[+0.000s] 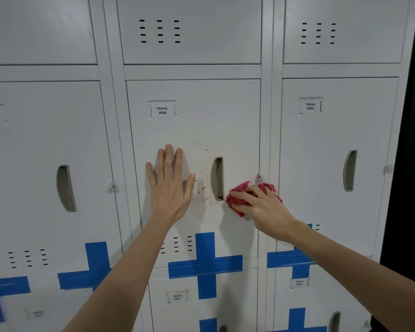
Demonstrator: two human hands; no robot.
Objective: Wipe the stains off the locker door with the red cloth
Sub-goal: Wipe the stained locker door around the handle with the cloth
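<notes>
Both forearms reach up from the bottom edge toward the middle locker door (pixel 201 130), the one labelled YAKAL 0006. At the end of them, the left hand (pixel 170 185) lies flat and open against the door, fingers spread, bracing the panel left of the recessed handle (pixel 217 179). The right hand (pixel 261 207) is closed around the bunched red cloth (pixel 237 200), pressing it onto the door just right of the handle's lower end, below the small lock tab (pixel 259 177).

Wiping appears to be under way but far from finished: a scatter of reddish-brown spots (pixel 200 191) sits untouched between the left thumb and the handle, one more speck lies higher up, and a faint yellowish smear runs along the handle's left rim.

Next, by my reading, the cloth must cross leftward over or under the handle to reach those spots. That recess is the awkward part, since its lip could snag the fabric and dirt may sit in the edge. The left hand lies close beside the stains and may need to shift aside.

Room is generous otherwise: bare door above up to the label holder (pixel 162 109), and below down to the vent slots (pixel 176 244) and blue tape cross (pixel 205 264). Rightward, the door's edge and the frame post (pixel 265 130) lie just beside the cloth.
</notes>
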